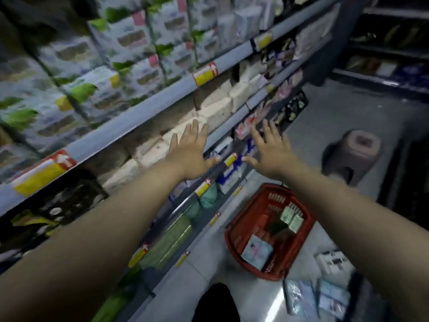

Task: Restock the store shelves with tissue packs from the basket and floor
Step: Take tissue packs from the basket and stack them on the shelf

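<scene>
Grey store flooring fills the foreground, where loose tissue packs [325, 300] are laid just right of a red basket [241, 219], in which a few more packs [256, 251] are kept. Beyond it, the left hand [190, 154] and right hand [271, 152] are stretched toward the shelves [139, 126], fingers spread straight, nothing grasped. Pale stocked packs [218, 110] are lined up past the left hand. A brown stool [355, 154] is set farther right.

From my feed the basket [246, 219] reads as red moulded plastic with a slotted wall. The tissue packs [298, 298] on the floor [336, 117] wear thin shiny film; that floor is smooth tile with a glossy streak of reflection. The shelf rails [139, 123] look matt grey, and the stool [357, 152] is dull brown plastic.
</scene>
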A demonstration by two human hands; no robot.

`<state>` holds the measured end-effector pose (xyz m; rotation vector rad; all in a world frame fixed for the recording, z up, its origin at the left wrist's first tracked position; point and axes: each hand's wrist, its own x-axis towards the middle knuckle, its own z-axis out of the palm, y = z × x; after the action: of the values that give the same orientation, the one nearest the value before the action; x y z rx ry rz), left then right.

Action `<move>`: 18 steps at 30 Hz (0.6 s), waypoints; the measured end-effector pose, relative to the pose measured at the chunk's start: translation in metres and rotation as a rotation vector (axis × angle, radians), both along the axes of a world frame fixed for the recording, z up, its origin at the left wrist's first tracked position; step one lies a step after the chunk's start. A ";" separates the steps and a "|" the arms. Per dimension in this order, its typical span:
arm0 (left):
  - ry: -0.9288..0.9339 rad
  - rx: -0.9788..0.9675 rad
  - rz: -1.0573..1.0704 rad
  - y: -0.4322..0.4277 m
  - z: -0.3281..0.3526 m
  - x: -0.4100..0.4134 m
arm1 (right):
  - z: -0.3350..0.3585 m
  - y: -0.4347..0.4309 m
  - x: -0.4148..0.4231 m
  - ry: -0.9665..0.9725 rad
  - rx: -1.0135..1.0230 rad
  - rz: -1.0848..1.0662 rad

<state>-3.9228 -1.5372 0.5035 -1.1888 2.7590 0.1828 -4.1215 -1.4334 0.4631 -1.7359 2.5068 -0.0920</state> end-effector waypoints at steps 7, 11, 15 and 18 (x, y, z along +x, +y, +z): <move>-0.137 0.127 -0.284 -0.050 -0.096 -0.125 | -0.095 0.008 -0.077 -0.052 0.144 -0.222; -0.217 0.190 -0.425 -0.061 -0.161 -0.181 | -0.149 0.015 -0.106 -0.114 0.196 -0.362; -0.264 0.239 -0.532 -0.061 -0.226 -0.228 | -0.202 0.019 -0.133 -0.166 0.266 -0.445; -0.261 0.282 -0.580 -0.056 -0.276 -0.258 | -0.248 0.022 -0.150 -0.206 0.306 -0.469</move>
<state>-4.1804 -1.5927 0.2276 -0.2971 2.5999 0.3109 -4.2717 -1.4111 0.2155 -0.9584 2.5527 0.0745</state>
